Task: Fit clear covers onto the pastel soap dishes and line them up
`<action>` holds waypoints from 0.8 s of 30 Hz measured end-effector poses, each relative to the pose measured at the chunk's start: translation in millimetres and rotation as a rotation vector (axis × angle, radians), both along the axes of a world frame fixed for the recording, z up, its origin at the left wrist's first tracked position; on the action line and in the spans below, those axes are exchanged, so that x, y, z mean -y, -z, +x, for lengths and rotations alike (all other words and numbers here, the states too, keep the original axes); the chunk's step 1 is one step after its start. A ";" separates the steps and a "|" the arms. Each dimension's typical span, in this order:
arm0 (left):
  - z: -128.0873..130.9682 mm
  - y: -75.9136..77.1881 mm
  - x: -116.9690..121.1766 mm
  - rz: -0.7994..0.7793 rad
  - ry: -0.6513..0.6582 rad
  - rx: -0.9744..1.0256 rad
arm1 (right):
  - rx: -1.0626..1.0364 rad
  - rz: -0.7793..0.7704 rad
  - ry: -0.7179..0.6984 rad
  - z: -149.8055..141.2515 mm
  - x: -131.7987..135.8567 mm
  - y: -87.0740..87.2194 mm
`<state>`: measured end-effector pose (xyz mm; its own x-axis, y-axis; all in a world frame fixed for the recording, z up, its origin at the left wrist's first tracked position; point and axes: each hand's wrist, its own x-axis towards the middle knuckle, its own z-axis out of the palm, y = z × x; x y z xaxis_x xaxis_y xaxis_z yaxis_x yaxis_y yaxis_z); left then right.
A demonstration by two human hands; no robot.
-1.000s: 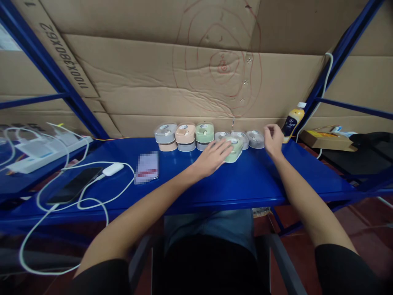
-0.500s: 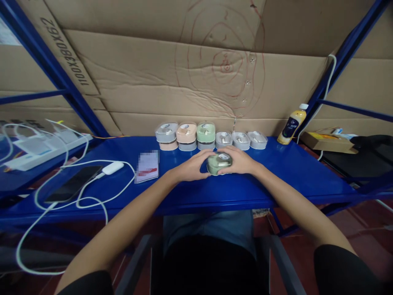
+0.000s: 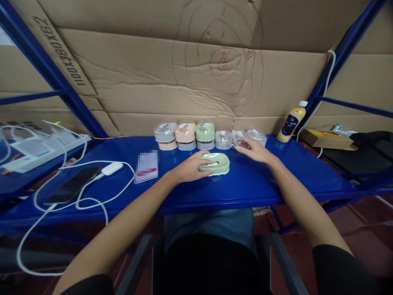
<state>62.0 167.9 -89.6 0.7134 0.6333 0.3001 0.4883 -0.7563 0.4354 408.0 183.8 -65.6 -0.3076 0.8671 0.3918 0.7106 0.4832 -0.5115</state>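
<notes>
A pale green oval box lies on the blue shelf in front of me, without a lid. A small white piece shows in its middle. My left hand holds its left side, fingers over the top and thumb along the near edge. To the right and farther back, my right hand pinches what looks like a clear lid, seen only faintly against the grey boxes behind. A grey box with a clear lid and round sticker stands just left of that hand.
Stacked boxes in grey, peach and green line the cardboard wall. At left lie a picture card or screen, a phone and white cables. A juice bottle stands back right, near a cardboard tray.
The clear lid has come off the green box. My right hand has moved right and back, away from the box. My left hand stays on the box, now lying flat on the shelf.
</notes>
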 end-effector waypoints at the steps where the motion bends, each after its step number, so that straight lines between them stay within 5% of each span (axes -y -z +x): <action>1: -0.1 -0.5 0.3 0.008 -0.007 0.001 | 0.027 -0.061 0.011 7.8 -1.0 -2.3; 6: -1.6 -3.2 -3.0 0.026 -0.035 0.071 | 0.170 -0.257 0.002 20.8 0.6 -9.7; 16: -22.3 1.2 -23.4 0.018 -0.309 -0.082 | 0.270 -0.277 -0.063 19.4 -4.8 0.0; 24: -6.5 -8.7 1.9 0.020 -0.146 0.006 | 0.115 -0.146 0.039 11.3 1.4 -7.1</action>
